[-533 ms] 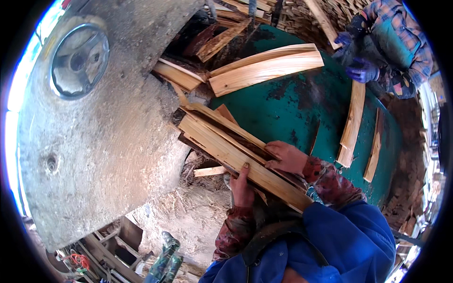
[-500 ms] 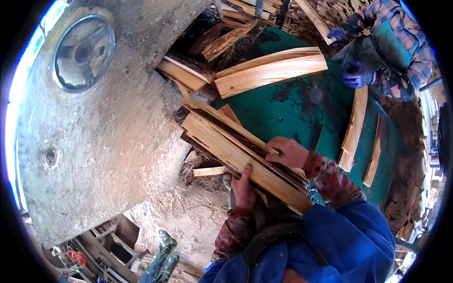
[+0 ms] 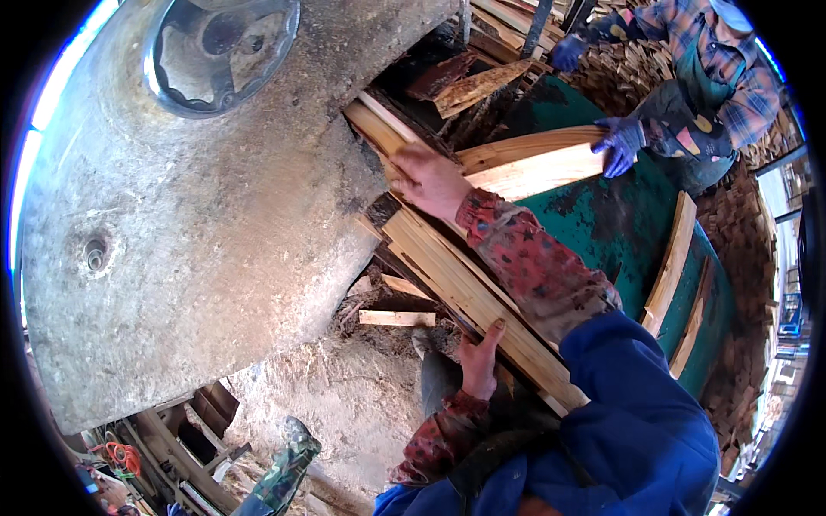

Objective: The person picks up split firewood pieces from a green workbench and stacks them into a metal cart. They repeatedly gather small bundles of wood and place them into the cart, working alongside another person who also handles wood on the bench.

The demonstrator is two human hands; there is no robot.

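Observation:
A bundle of pale wooden slats lies slantwise against my body. My left hand is closed around its near edge, thumb on top. My right hand reaches across above the bundle, fingers curled over the near end of another wooden slat beside the big grey panel. Its fingertips are partly hidden. Just right of that hand, a wide curved board lies on the green surface, and a co-worker's gloved hand holds its far end.
The large grey panel with a handwheel fills the left. More slats rest on the green metal surface. A short wood piece lies below the bundle. Cut wood is piled behind the co-worker.
My right hand has left the bundle and moved up and left to the slat by the panel. My left hand still holds the bundle. The co-worker's hand has come onto the curved board.

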